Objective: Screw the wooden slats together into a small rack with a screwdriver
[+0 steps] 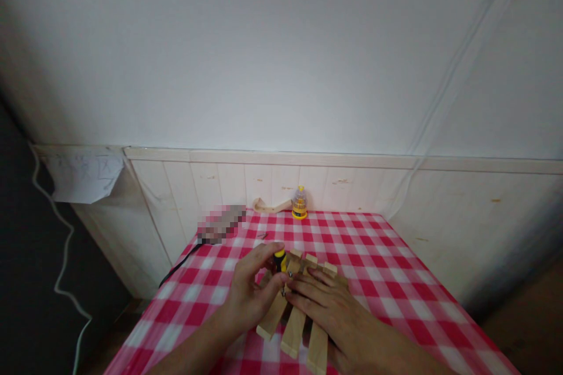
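Screwdriver [280, 261]: stood nearly upright over the slats [292, 334], long axis near vertical, tip pointed down.
Left hand [250, 287]: screwdriver handle gripped between thumb and fingers.
Right hand [332, 302]: fingers outstretched, laid over the slats; fingertips just beside the screwdriver's lower end, at its 4 o'clock.
Slat axes: laid roughly 7 to 1 o'clock.
Cloth [396, 281]: spread widely toward 3 o'clock; far edge bounded by the wall [352, 187].
Bottle [299, 209]: placed at 12 o'clock, near that edge.

Pale wall [281, 70] above cream panelling [457, 205] — red-checked table [373, 252] in front.
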{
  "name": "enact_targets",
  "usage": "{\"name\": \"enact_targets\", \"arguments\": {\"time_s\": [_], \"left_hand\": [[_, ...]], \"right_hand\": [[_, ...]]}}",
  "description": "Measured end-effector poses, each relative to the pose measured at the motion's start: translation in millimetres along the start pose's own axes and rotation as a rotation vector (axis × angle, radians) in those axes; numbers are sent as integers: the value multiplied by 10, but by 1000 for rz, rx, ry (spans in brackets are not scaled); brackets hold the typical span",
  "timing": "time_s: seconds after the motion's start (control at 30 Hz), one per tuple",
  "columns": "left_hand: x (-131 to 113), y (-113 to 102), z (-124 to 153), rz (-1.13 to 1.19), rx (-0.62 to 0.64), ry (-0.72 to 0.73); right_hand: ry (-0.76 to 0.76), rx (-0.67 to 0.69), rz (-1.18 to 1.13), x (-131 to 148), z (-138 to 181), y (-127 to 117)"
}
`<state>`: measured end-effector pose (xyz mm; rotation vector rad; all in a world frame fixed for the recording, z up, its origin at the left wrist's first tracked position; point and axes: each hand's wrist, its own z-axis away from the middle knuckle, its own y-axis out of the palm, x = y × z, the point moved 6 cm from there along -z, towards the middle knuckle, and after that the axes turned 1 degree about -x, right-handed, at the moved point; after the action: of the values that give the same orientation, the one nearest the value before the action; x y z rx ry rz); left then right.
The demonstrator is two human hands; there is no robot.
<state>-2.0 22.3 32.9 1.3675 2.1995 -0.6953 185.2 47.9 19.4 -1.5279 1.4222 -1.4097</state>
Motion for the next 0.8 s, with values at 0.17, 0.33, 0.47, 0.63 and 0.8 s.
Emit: {"name": "enact_targets", "arguments": {"time_s": [0.17,0.33,0.47,0.63,0.8], "left_hand": [[-41,-12,-35,10,3,8],[-73,-40,-69,29,-8,4],[-85,-29,-77,32,1,11],[-58,-4,-40,13,7,-4],[64,6,14,38,5,-74]], "right_hand": [[1,13,-15,-8,-5,14],[11,17,-15,-22,-4,29],[14,23,-14,6,-16,-3],[7,2,-26,27,-24,-33],[12,32,-9,8,-11,5]]}}
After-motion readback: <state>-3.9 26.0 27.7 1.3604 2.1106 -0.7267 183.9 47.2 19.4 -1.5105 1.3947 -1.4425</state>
